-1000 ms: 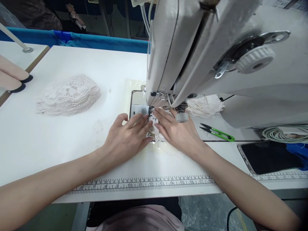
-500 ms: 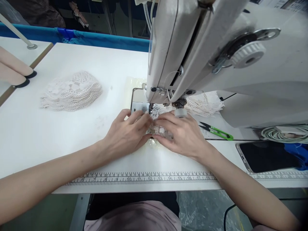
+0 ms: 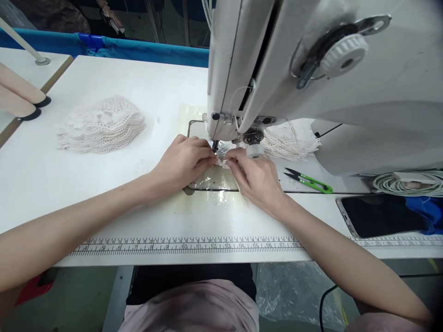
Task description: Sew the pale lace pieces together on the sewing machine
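Note:
My left hand (image 3: 182, 163) and my right hand (image 3: 258, 180) meet just in front of the needle of a white sewing machine (image 3: 311, 78). Both have their fingers curled and pinched on a small piece of white lace (image 3: 223, 152) that lies on the machine's plate under the presser foot. Most of the lace piece is hidden by my fingers. More white lace (image 3: 294, 140) lies bunched behind the needle, under the machine arm.
A stack of white lace pieces (image 3: 100, 124) sits at the left of the white table (image 3: 69, 193). Green thread snips (image 3: 309, 182) lie right of my right hand; a phone (image 3: 380, 221) and coiled cable (image 3: 408, 182) farther right. A ruler strip (image 3: 187, 246) runs along the front edge.
Both hands went from lying flat on the lace to pinching it, and moved closer to the needle. The lace has fed further back under the presser foot.

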A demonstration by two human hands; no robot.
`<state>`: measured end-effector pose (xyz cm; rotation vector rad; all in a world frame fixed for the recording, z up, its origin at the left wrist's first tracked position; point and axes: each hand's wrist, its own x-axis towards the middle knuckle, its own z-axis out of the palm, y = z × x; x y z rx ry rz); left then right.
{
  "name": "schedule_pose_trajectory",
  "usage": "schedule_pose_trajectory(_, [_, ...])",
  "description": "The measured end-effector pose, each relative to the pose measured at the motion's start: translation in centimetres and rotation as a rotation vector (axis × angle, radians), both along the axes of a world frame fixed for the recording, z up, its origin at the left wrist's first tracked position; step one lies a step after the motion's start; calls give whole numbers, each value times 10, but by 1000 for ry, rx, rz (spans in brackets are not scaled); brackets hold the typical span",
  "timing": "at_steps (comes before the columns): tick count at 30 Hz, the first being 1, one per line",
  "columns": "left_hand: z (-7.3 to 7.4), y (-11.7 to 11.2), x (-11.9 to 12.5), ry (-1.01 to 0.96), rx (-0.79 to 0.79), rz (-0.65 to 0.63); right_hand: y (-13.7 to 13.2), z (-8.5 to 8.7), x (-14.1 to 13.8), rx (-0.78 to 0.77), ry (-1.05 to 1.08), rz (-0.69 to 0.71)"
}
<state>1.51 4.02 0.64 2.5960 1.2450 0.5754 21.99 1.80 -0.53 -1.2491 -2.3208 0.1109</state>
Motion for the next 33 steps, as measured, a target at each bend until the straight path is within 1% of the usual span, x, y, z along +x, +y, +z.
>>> schedule_pose_trajectory(3, [4, 4, -4, -141, -200, -11, 0, -1, -1, -16, 16, 26])
schedule_pose_trajectory(5, [6, 6, -6, -209, -275, -24, 1, -2, -2, -16, -1, 23])
schedule_pose_trajectory(9, [7, 6, -8, -239, -284, -14, 2, -5, -1, -24, 56, 33])
schedule_pose_trajectory(12, [7, 6, -9, -235, -258, -46, 3, -7, 0, 4, 120, 34])
schedule_pose_trajectory(17, [6, 8, -14, -155, -139, -147, 3, -8, 0, 49, 124, 24])
schedule_pose_trajectory(21, [4, 10, -19, -55, -70, -196, 2, -5, -2, 80, 88, 81])
schedule_pose_trajectory(24, [0, 9, -22, -21, 21, -214, 2, -4, -1, 87, 58, 133])
schedule_pose_trajectory(26, [-3, 4, -22, 8, 107, -214, 2, -5, 0, 97, 32, 159])
schedule_pose_trajectory(28, [-5, -3, -20, 61, 239, -217, 2, -6, 2, 116, -5, 182])
schedule_pose_trajectory(31, [-7, -20, -18, 200, 479, -222, 1, -6, 4, 171, -56, 229])
schedule_pose_trajectory(33, [-7, -31, -15, 308, 557, -197, -1, -5, 5, 221, -81, 259])
